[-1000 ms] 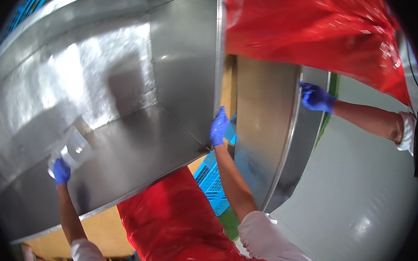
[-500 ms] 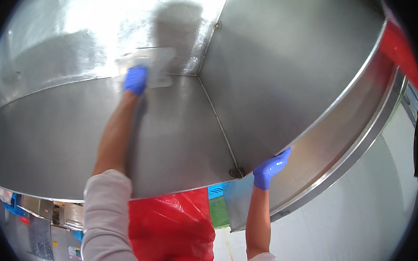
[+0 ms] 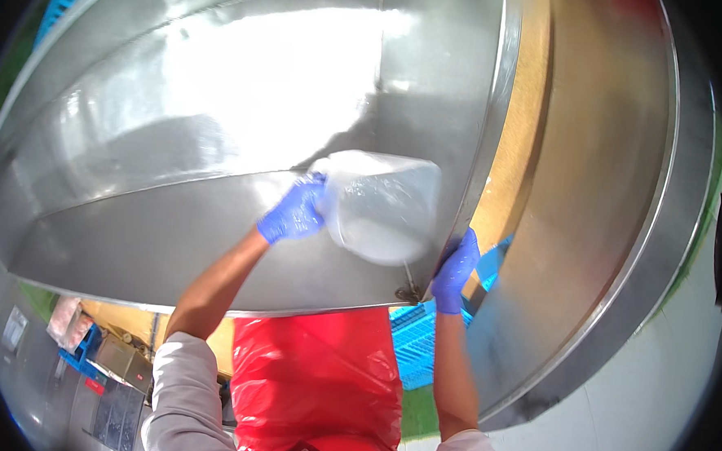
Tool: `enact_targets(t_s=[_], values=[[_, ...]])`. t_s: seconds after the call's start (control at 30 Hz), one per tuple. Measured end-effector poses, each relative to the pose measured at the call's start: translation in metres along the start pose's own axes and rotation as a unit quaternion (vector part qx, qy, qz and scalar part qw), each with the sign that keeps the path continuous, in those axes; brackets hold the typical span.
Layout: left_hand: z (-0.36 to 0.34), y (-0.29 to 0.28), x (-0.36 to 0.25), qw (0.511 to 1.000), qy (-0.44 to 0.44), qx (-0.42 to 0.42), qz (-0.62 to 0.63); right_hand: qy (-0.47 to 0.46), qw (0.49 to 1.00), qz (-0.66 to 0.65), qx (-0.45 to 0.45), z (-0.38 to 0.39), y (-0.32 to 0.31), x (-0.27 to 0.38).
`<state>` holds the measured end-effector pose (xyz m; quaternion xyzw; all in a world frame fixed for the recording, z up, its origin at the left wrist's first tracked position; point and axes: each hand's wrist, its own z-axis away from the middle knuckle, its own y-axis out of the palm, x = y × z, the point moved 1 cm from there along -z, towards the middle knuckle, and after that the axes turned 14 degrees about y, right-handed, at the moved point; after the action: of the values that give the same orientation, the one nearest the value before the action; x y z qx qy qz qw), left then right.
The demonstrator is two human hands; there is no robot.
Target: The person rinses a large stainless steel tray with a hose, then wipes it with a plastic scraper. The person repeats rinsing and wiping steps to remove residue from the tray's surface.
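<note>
In front of me is a large stainless steel tub with bright, wet-looking inner walls. My left hand, in a blue glove, reaches into the tub. Its fingers close on one end of a translucent white plastic scoop, squarish with rounded corners and shaped like a cut-off jug. Motion blurs the scoop, and what it holds, if anything, cannot be made out. My right hand, also gloved in blue, is wrapped around the tub's right rim near its front corner.
Close on the right stands a second curved metal vessel. Blue plastic pallets show below the rim, beside green flooring. A red apron hangs against the tub's front edge. Boxes and crates are at lower left.
The scoop in my left hand has moved right and lifted from the tub's inner surface. The tub's near side and right wall appear at a different tilt; my right hand keeps hold of the rim.
</note>
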<state>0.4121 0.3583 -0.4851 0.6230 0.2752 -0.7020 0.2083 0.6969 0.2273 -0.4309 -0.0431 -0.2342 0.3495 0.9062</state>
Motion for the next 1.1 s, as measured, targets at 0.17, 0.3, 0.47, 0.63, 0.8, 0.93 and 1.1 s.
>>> enact_targets(t_s=[0.17, 0.3, 0.47, 0.63, 0.8, 0.93, 1.1], values=[[-0.009, 0.004, -0.166, 0.967, 0.201, -0.088, -0.130, 0.019, 0.978, -0.017, 0.207, 0.057, -0.019, 0.059], [-0.070, 0.070, -0.282, 0.961, 0.138, -0.108, -0.215, 0.101, 0.971, -0.047, 0.212, 0.069, -0.067, 0.122], [-0.090, 0.156, -0.318, 0.986, -0.023, 0.034, -0.160, 0.145, 0.971, -0.007, 0.192, 0.068, -0.122, 0.137], [-0.080, 0.167, -0.330, 0.988, -0.057, 0.093, -0.108, 0.190, 0.961, 0.037, 0.199, 0.043, -0.114, 0.085], [-0.014, 0.149, -0.304, 0.997, 0.024, 0.068, -0.038, 0.180, 0.965, 0.037, 0.188, 0.018, -0.099, 0.063], [0.049, 0.033, -0.252, 0.982, 0.075, -0.033, -0.169, 0.097, 0.985, 0.053, 0.131, 0.010, -0.088, 0.077], [0.126, -0.094, -0.136, 0.934, -0.276, 0.046, -0.224, -0.016, 0.996, -0.026, 0.087, 0.035, -0.058, 0.073]])
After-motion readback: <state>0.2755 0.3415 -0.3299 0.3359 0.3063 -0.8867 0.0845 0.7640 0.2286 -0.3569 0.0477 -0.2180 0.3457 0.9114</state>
